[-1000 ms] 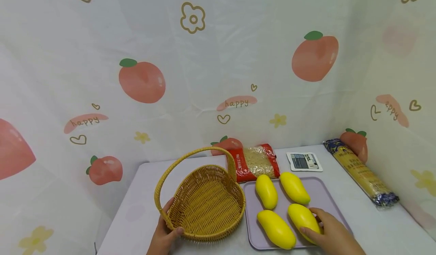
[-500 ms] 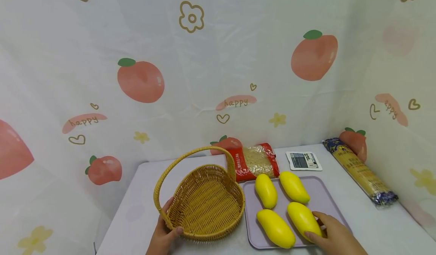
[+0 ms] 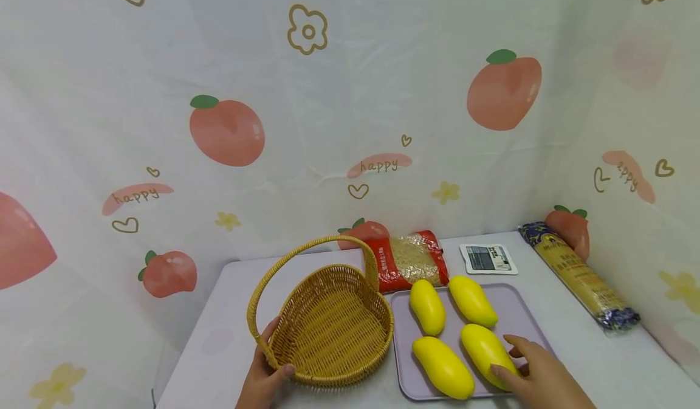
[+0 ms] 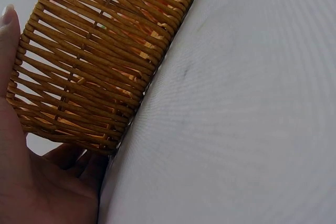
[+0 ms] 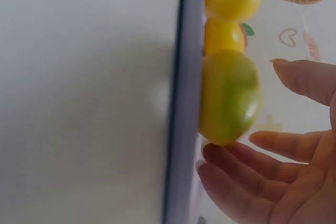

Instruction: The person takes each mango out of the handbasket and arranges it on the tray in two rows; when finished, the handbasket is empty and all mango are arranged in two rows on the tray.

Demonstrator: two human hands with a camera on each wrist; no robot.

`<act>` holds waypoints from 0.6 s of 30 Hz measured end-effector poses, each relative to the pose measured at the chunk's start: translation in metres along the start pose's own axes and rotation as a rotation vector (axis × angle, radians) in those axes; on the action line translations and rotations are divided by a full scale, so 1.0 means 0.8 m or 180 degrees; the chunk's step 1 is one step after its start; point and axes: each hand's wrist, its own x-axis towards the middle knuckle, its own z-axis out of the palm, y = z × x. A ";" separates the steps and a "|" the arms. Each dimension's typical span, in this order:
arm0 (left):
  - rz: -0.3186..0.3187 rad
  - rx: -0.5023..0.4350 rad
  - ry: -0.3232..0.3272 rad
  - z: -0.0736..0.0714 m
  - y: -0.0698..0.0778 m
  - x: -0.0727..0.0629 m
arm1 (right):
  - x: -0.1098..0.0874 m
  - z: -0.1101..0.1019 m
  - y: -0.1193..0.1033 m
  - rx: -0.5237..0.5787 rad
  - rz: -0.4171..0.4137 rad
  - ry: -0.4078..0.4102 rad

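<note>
A brown wicker basket with a tall arched handle stands left of the tray, nothing in it. My left hand holds its near left side, thumb on the rim; the left wrist view shows fingers behind the woven wall. On a pale purple tray lie several yellow mangoes. My right hand is at the right side of the nearest-right mango. In the right wrist view, the fingers of the right hand are spread loosely beside and beneath that mango's greenish end, not gripping it.
Behind the tray lie a red-and-clear bag of dry food and a flat white packet. A long blue-ended noodle package lies along the right wall. A fruit-printed curtain closes off the back of the white table.
My right hand has loosened from the near-right mango and shifted slightly right, widening the gap between fingers and fruit. The left hand and basket have stayed in place.
</note>
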 end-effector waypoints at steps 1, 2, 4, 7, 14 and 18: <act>-0.0003 0.0014 0.0007 0.000 0.000 0.000 | 0.000 -0.003 -0.001 0.0009 0.0019 0.0019; 0.0000 0.0036 0.0014 0.000 0.000 0.001 | -0.001 -0.005 -0.001 0.0016 0.0017 0.0038; 0.0021 0.0067 0.0024 0.000 0.000 0.002 | -0.002 -0.012 0.000 0.0031 0.0033 0.0071; 0.0063 0.0082 0.0043 0.000 0.001 0.003 | -0.004 -0.024 0.001 0.0009 -0.0030 0.0146; 0.0165 0.0070 0.0172 -0.003 0.014 0.004 | -0.012 -0.056 -0.007 -0.0136 -0.0560 0.0526; 0.0248 0.0237 0.0210 -0.012 0.034 0.007 | -0.019 -0.074 -0.018 -0.0316 -0.0906 0.0763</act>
